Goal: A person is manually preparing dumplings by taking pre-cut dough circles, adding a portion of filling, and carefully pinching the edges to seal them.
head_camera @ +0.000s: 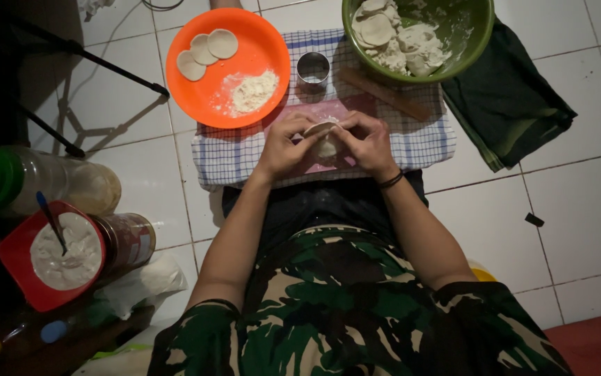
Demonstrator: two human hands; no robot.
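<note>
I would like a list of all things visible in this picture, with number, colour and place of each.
dough piece: one, pale white, between both hands
orange plate: one, on the checked cloth, top left
dough rounds: three, white, on the plate
flour pile: one, white, on the plate
metal ring cutter: one, silver, beside the plate
green bowl: one, with dough scraps, top right
wooden rolling pin: one, brown, below the bowl
checked cloth: one, white and blue, on the tiled floor
dark green cloth: one, right
red container: one, white paste and spoon inside, lower left
left hand: pinching the dough
right hand: pinching the dough
</note>
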